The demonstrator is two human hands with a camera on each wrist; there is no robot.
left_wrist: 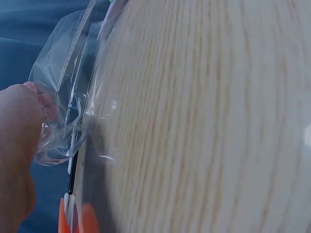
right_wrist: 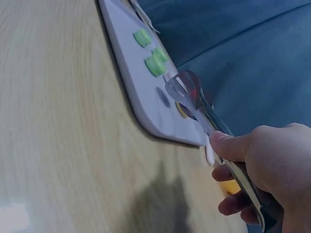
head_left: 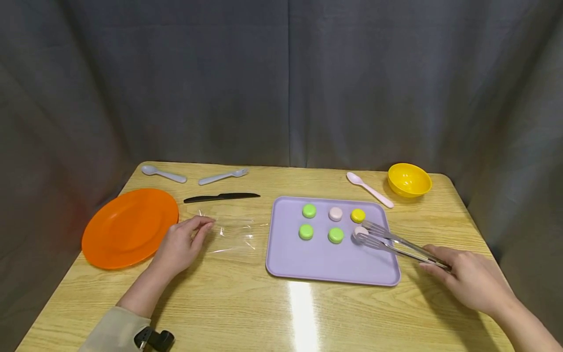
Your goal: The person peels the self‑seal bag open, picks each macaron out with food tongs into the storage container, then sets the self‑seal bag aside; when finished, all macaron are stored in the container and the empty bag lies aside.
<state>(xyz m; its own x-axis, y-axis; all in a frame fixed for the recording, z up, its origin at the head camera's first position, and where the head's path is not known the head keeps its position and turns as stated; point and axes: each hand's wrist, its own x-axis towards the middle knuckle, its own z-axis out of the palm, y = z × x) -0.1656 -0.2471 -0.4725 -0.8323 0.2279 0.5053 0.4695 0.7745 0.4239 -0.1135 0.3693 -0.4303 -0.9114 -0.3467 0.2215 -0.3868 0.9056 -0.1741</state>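
Note:
My left hand (head_left: pixel 182 244) pinches the edge of a clear plastic bag (head_left: pixel 237 234), left of the tray. The left wrist view shows the bag (left_wrist: pixel 73 92) crinkled and raised by the fingers. My right hand (head_left: pixel 472 276) grips metal tongs (head_left: pixel 406 244) with slotted ends. Between those ends, over the right part of the lilac tray (head_left: pixel 321 266), is a pale pink macaron (head_left: pixel 360 232); how firmly they touch it I cannot tell. Also on the tray are 3 green macarons (head_left: pixel 335 235), another pale pink macaron (head_left: pixel 335 213) and a yellow macaron (head_left: pixel 358 215).
An orange plate (head_left: pixel 129 227) lies at the left. Behind the bag are a black knife (head_left: pixel 222 197), a grey fork (head_left: pixel 222 176) and a grey spoon (head_left: pixel 164 174). Toward the back right stand a pink spoon (head_left: pixel 369 189) and a yellow bowl (head_left: pixel 409 181). Grey curtains (head_left: pixel 281 88) border the table.

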